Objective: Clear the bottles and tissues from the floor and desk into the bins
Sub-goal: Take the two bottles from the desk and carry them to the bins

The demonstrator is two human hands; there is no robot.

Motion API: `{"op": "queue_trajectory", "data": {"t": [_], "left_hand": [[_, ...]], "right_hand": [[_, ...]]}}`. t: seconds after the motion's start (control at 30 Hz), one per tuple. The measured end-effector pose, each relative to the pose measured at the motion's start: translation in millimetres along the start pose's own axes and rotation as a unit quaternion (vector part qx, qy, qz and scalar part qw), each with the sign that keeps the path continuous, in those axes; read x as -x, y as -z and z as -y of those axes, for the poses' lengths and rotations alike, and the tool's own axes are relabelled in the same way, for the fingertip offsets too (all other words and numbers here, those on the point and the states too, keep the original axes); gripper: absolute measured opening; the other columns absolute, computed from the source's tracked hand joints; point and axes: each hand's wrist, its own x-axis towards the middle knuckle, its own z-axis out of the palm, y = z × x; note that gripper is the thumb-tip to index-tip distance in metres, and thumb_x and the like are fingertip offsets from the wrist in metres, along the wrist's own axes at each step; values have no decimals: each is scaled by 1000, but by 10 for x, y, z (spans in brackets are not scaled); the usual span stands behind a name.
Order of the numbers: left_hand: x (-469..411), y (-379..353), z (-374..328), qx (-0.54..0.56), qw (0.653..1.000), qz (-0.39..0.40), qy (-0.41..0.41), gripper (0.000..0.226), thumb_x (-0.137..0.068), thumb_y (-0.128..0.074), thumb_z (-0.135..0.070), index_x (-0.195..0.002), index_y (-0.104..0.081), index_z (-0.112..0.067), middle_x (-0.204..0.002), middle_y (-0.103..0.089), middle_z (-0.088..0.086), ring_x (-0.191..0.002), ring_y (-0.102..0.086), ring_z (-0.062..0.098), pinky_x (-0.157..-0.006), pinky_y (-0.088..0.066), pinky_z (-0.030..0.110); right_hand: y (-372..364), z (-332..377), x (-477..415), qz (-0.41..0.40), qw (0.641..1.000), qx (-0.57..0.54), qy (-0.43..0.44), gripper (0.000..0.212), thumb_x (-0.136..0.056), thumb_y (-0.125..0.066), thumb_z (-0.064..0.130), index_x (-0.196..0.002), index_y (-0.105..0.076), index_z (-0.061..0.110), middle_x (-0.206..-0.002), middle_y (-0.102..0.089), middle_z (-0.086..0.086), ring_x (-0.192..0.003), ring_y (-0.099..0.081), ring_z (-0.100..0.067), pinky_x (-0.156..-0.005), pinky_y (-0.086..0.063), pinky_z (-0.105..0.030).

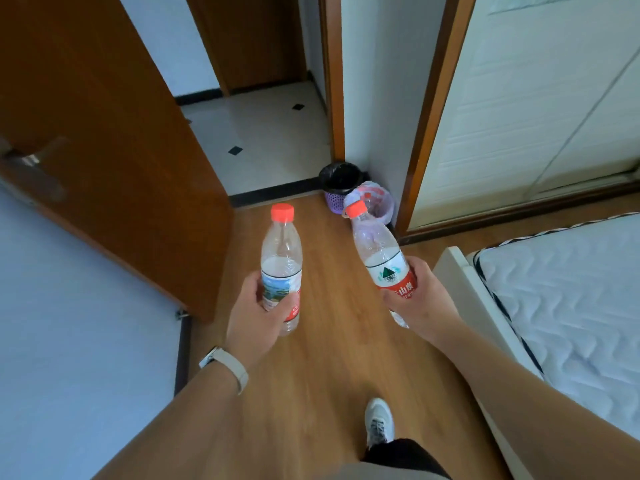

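My left hand [258,315] grips a clear plastic bottle [281,251] with a red cap, held upright over the wooden floor. My right hand [420,297] holds a second clear bottle [379,252] with a red cap and a red-and-white label, tilted to the left. Ahead in the corner by the doorway stand two bins: a purple basket bin [337,187] lined with a black bag, and beside it a bin [377,202] lined with a pale translucent bag, with red-capped bottles inside. The right bottle's cap overlaps the pale bin in view.
An open brown door [114,150] stands at the left. A bed with a white mattress [568,296] fills the right side. A white sliding wardrobe [519,109] is behind the bins. My foot in a grey shoe [379,422] is on the wooden floor [332,358].
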Motion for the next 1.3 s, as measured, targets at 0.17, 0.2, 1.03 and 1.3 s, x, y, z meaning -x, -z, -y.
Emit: {"op": "queue_trajectory", "data": {"t": [0.17,0.2,1.03,1.3], "left_hand": [[-550,-381,-371,-8,1000,3,-17,50,-80,-78,-28,-121,-49,-34,-107,-63,-21,-94,-62,-6,-69,-45,7],[-625,-430,-412,-10,1000,10,-17,51,-80,-77,-29,-121,-48,-35,-108,-62,-21,-96,-62,-3,-68,-46,5],[-4390,-562,-366,33,991,128,-3,44,-81,-78,-26,-115,-51,-36,-105,-63,-23,-90,-61,-13,-73,-49,13],[-5468,-611,-448,44,979,199,-21,43,-79,-78,-33,-114,-53,-40,-110,-65,-16,-97,-65,1,-84,-57,32]], "right_hand": [[418,-81,-685,-16,1000,8,-12,72,-76,-78,37,-135,-38,27,-112,-56,10,-98,-57,-10,-79,-51,-26],[465,-93,-784,-20,1000,3,-16,72,-76,-78,36,-135,-38,27,-112,-55,10,-98,-57,-10,-78,-51,-26],[-217,752,-3773,-84,990,18,-112,68,-73,-79,40,-129,-42,32,-112,-58,12,-97,-59,-8,-78,-52,-27],[-446,1089,-4537,-128,985,36,-107,68,-69,-78,47,-124,-43,34,-107,-55,17,-90,-57,-4,-71,-47,-20]]}}
